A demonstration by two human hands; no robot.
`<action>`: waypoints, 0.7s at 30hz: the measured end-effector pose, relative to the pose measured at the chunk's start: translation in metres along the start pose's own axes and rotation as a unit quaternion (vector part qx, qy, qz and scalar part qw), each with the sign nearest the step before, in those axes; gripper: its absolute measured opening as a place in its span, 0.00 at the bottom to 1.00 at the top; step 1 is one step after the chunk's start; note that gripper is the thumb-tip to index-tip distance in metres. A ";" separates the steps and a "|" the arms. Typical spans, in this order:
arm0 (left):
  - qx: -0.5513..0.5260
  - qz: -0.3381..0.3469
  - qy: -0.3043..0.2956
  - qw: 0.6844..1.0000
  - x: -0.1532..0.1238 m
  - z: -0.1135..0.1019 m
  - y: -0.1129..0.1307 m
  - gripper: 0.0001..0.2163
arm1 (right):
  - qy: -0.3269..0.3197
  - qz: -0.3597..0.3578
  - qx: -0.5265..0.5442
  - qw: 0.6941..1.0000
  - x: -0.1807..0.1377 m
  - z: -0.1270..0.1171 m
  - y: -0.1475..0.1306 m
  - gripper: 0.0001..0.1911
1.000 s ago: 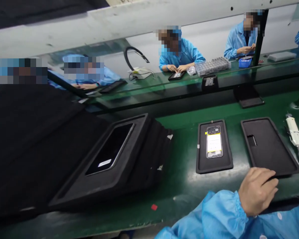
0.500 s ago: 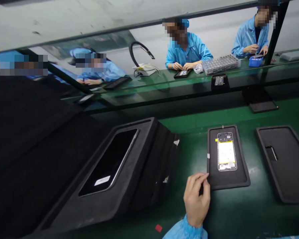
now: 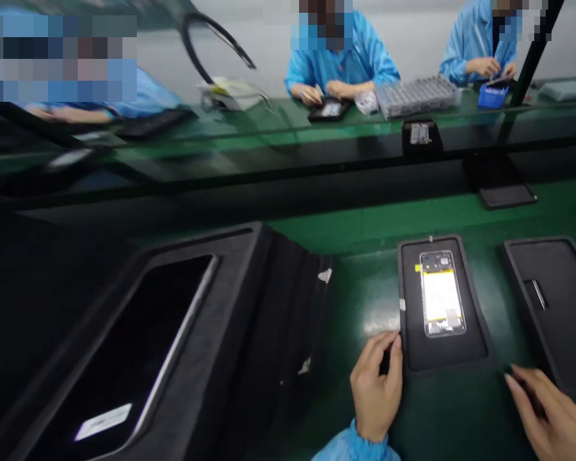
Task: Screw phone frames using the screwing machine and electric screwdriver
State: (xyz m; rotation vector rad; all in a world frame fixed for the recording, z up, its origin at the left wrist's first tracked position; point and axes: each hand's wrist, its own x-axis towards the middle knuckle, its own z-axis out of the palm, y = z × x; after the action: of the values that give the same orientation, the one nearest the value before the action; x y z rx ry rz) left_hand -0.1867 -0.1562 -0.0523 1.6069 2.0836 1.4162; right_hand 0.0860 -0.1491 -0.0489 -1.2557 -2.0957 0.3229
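Observation:
My left hand (image 3: 377, 386) is closed at the left edge of a black foam tray (image 3: 441, 354), thumb and fingers pinching its rim. In that tray lies an opened smartphone (image 3: 442, 294) with its white battery showing and a yellow tab at its upper left. My right hand (image 3: 552, 413) is just off the tray's lower right corner, thumb and forefinger slightly apart, with nothing visible between them. To its upper right lies a second black tray (image 3: 564, 307) with a small slim metal piece (image 3: 538, 293) in its left side.
A stack of black foam trays (image 3: 273, 307) stands at the left, a dark-screened phone (image 3: 139, 346) with a white label on top. A dark tray (image 3: 506, 195) lies farther back. Across a rail, co-workers in blue sit at a green bench with a clear plastic tray (image 3: 417, 96) and a blue bin (image 3: 493, 95).
My right hand has come into view from the lower right. My left hand stays at the tray's edge. The view has shifted, and the tray stack appears larger and farther left.

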 end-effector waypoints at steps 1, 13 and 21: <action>0.002 -0.009 0.004 1.000 0.001 0.000 -0.001 0.06 | -0.011 0.021 0.007 1.000 0.007 0.001 -0.002 0.12; 0.004 -0.089 -0.191 0.977 0.067 0.073 0.051 0.32 | -0.113 0.133 -0.189 0.966 0.050 0.031 -0.028 0.26; 0.021 -0.145 -0.215 0.966 0.077 0.091 0.075 0.39 | -0.152 0.149 -0.206 0.955 0.060 0.028 -0.027 0.16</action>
State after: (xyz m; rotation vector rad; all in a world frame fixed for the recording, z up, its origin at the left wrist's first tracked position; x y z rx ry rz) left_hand -0.1122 -0.0426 -0.0153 1.3950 1.9906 0.8456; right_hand 0.0302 -0.1079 -0.0314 -1.8809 -2.3068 0.2260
